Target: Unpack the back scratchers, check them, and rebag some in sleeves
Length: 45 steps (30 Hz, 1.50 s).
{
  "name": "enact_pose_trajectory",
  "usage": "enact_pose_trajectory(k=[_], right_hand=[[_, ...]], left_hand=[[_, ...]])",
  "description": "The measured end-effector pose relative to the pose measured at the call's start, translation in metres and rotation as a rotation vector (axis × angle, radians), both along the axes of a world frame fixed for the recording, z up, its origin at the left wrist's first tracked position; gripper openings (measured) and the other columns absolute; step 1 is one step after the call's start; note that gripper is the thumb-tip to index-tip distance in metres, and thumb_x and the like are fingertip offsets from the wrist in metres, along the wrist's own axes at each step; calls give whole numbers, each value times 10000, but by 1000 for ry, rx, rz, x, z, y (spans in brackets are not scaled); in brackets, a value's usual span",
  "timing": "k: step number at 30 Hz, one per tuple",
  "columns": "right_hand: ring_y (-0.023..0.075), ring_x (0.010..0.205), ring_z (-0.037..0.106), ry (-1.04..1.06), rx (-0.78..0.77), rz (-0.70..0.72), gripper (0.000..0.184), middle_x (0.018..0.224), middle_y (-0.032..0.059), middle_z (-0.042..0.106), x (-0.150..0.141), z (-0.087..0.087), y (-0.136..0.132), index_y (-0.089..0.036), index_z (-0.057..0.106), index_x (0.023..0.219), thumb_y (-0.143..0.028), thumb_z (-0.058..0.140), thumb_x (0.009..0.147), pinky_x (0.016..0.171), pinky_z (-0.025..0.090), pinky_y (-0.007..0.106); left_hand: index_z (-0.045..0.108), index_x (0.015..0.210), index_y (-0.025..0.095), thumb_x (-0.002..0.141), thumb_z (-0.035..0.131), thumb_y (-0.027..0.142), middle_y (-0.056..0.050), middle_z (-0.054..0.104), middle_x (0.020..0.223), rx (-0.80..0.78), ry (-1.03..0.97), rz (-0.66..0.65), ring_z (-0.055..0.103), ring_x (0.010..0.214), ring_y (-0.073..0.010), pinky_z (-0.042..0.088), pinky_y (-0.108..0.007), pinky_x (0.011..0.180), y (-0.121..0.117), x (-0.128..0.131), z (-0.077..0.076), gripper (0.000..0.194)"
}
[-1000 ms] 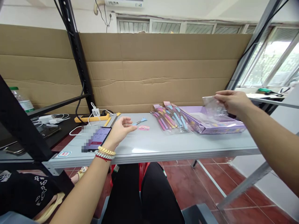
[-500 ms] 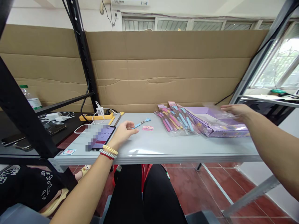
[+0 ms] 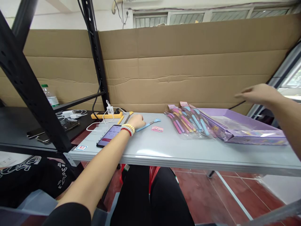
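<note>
My left hand (image 3: 136,121), with a beaded bracelet at the wrist, is over the grey table with its fingers curled in. What they hold, if anything, is hidden. Beside it lies a back scratcher (image 3: 147,125) with a blue handle and a small blue hand-shaped head. Right of that is a pink label card (image 3: 157,129). A grey rod with a yellow hand-shaped head (image 3: 130,113) lies behind my wrist. My right hand (image 3: 260,94) is raised above the purple box (image 3: 255,138), fingers stretched to the left, with nothing visible in them.
Several bagged back scratchers (image 3: 188,121) lie against the box. A phone (image 3: 109,135) is by my left forearm, and a yellow power strip (image 3: 109,115) with white cables sits behind it. Black shelf posts (image 3: 95,50) stand at left, a cardboard sheet (image 3: 176,69) at the back.
My left hand has moved slightly back and its fingers have curled in. My right hand has risen above the box; the clear plastic it held is out of sight. The view has shifted.
</note>
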State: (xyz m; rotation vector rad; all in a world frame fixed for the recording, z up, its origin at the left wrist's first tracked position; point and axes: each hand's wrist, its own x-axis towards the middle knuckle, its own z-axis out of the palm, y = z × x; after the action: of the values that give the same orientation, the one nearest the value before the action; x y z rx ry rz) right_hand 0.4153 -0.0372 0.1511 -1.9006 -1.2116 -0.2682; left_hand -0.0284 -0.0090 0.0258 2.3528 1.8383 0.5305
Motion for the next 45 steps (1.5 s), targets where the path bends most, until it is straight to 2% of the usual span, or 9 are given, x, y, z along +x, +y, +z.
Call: enact_pose_trajectory(k=[4,8,12,15,20,31,37,41,45], right_hand=[[156,822,600,-130,45,278,316,907,169,688,-106,-3,4,-24,725,868,-304,629,755,685,359,319],[159,789,584,-246,90,674,137,837,77,680,-201,-68,21,-120,693,797,-197,582,770,745,414,280],[193,784,552,-355,111,734,247,774,89,621,-245,-134,36,-158,621,689,-349,532,819,718,408,294],[196,767,530,-269,309,650,300,771,88,594,-247,-153,38,-173,576,675,-420,497,826,695,394,299],[131,522,420,-80,232,756,461,515,22,476,-237,-155,31,-188,438,490,-522,488,803,537,304,277],[49,337,301,960,20,1131,527,397,-32,428,-258,-146,28,-153,557,585,-666,674,612,356,192,214],[98,505,512,1222,28,1143,509,570,24,572,-255,-137,19,-168,499,498,-591,594,763,450,384,221],[138,575,576,1394,95,1300,582,559,22,575,-241,-112,-14,-187,317,428,-545,489,854,655,476,331],[70,321,311,1403,351,1168,512,348,-50,300,-170,-82,-58,-207,311,413,-336,453,887,581,398,351]], left_hand=[[674,954,105,767,557,386,-205,659,1040,-34,102,22,618,956,-323,446,-369,776,8,22,-16,357],[624,1022,104,846,457,227,-194,637,1097,95,108,27,585,1038,-295,383,-383,894,4,27,-29,273],[534,1105,140,875,399,169,-153,657,1056,239,51,-33,610,975,-265,403,-354,823,-5,18,-32,267],[493,1121,178,889,403,187,-113,672,1021,251,-34,-44,627,920,-248,416,-327,742,-7,18,-33,249],[499,1144,217,944,333,299,-72,648,1101,308,-111,-43,604,974,-213,415,-297,748,-9,28,-32,273],[590,1015,185,933,233,526,-76,670,936,247,-42,-116,621,875,-219,428,-305,718,-24,47,-26,500],[630,996,174,908,204,593,-118,684,927,203,12,-38,635,878,-261,431,-330,709,-35,54,-12,604],[626,998,170,914,200,585,-116,686,869,205,36,-34,646,815,-251,424,-318,668,-74,48,-6,601],[609,849,162,925,167,570,-85,650,690,304,144,-7,629,656,-216,354,-279,543,-140,12,-13,606]])
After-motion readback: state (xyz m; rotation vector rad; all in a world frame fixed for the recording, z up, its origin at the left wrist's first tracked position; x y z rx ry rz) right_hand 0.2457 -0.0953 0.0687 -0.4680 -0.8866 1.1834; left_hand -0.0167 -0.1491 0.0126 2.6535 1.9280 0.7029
